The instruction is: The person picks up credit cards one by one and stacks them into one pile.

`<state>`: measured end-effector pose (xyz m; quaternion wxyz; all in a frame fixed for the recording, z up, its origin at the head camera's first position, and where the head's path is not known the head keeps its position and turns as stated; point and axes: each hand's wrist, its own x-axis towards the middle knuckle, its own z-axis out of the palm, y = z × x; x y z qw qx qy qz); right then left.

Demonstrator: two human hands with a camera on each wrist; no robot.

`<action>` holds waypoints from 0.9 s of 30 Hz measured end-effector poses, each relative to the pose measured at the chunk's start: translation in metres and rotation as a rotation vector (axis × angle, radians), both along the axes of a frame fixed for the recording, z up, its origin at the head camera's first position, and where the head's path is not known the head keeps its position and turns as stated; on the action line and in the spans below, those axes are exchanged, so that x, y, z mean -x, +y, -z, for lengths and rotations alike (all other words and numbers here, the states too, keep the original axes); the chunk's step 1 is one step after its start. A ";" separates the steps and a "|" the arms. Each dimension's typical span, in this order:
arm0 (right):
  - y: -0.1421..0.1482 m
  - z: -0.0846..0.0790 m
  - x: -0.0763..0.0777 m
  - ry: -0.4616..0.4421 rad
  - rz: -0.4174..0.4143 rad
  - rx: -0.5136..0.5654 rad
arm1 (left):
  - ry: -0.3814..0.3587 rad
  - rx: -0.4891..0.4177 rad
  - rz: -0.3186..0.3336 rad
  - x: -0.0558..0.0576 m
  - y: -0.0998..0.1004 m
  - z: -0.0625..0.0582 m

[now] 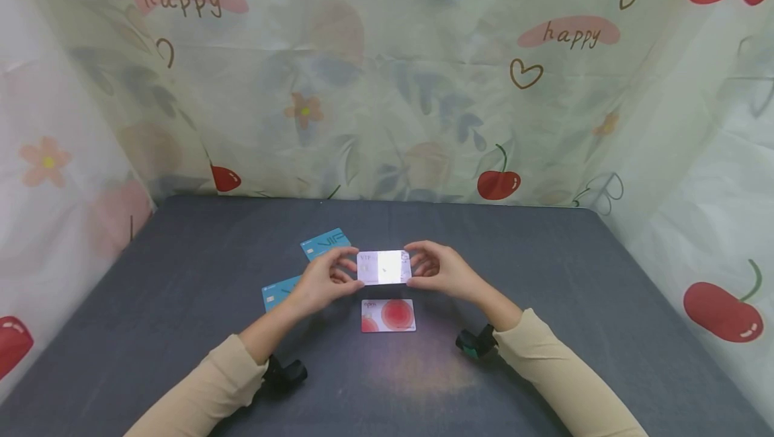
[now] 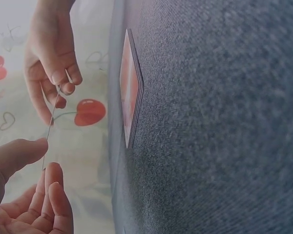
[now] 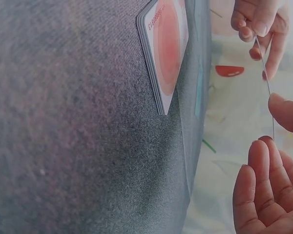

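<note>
Both hands hold one pale VIP card [image 1: 370, 269] above the table, its face catching a bright glare. At its left edge the left hand [image 1: 326, 277] pinches it between thumb and fingers. The right hand [image 1: 443, 269] pinches the opposite edge the same way. Seen edge-on, the card shows as a thin line in both wrist views, clear of the tabletop. Just below it in the head view lies a short stack of cards [image 1: 388, 316], the top one white with red-pink circles. The stack's layered edges show in the right wrist view [image 3: 168, 53].
Two blue cards lie on the dark grey cloth [image 1: 544, 289] to the left: a VIP card [image 1: 323, 242] behind the left hand, and another [image 1: 279, 292] partly covered by the left forearm. A printed curtain [image 1: 387, 121] encloses the table's back and sides.
</note>
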<state>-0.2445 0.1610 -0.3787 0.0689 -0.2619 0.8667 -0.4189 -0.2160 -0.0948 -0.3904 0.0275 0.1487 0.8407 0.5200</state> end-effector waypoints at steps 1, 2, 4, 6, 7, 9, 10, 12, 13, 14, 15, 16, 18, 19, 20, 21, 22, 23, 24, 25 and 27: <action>0.000 0.000 0.000 0.000 0.003 -0.002 | 0.000 0.002 0.001 0.000 0.000 0.000; 0.000 0.000 -0.001 0.000 0.005 -0.005 | -0.001 0.004 0.000 0.000 0.000 0.001; 0.001 0.001 -0.001 -0.008 0.010 -0.012 | -0.003 0.008 -0.001 -0.001 0.000 0.001; 0.001 0.002 -0.001 -0.014 0.014 -0.013 | -0.006 0.009 -0.001 -0.001 0.001 0.002; 0.001 0.002 -0.001 -0.014 0.011 -0.011 | -0.006 0.009 -0.001 -0.002 0.001 0.002; 0.002 0.003 -0.001 -0.014 0.009 -0.006 | -0.006 0.009 -0.001 -0.002 0.001 0.002; 0.002 0.003 -0.002 -0.014 0.007 -0.003 | -0.006 0.009 -0.001 -0.002 0.001 0.002; 0.002 0.003 -0.003 -0.008 -0.002 0.004 | -0.006 0.014 0.000 -0.003 0.001 0.002; 0.002 0.003 -0.003 -0.007 -0.004 0.006 | -0.007 0.016 0.000 -0.003 0.001 0.002; 0.002 0.002 -0.004 -0.009 -0.002 0.006 | -0.009 0.019 0.000 -0.003 0.001 0.002; 0.002 0.002 -0.005 -0.009 -0.005 0.006 | -0.010 0.021 0.001 -0.004 0.001 0.003; 0.003 0.002 -0.005 -0.009 -0.009 0.008 | -0.010 0.024 0.002 -0.004 0.001 0.003; 0.003 0.002 -0.006 -0.006 -0.017 0.009 | -0.009 0.026 0.004 -0.004 0.001 0.004; 0.003 0.002 -0.007 0.003 -0.022 0.012 | -0.009 0.027 0.005 -0.004 0.001 0.004; 0.004 0.003 -0.007 0.007 -0.027 0.018 | -0.007 0.027 0.007 -0.004 0.001 0.005; 0.004 0.003 -0.007 0.012 -0.031 0.025 | -0.005 0.026 0.009 -0.004 0.001 0.005; 0.004 0.004 -0.007 0.033 -0.044 0.033 | -0.004 0.026 0.011 -0.005 0.000 0.005; 0.005 0.005 -0.007 0.044 -0.048 0.036 | -0.002 0.025 0.013 -0.005 0.000 0.005; 0.005 0.005 -0.007 0.050 -0.053 0.040 | -0.001 0.027 0.013 -0.005 0.000 0.006; 0.005 0.006 -0.007 0.055 -0.057 0.043 | -0.001 0.024 0.014 -0.005 0.000 0.006; 0.005 0.006 -0.007 0.042 -0.050 0.034 | 0.001 0.022 0.017 -0.006 0.000 0.006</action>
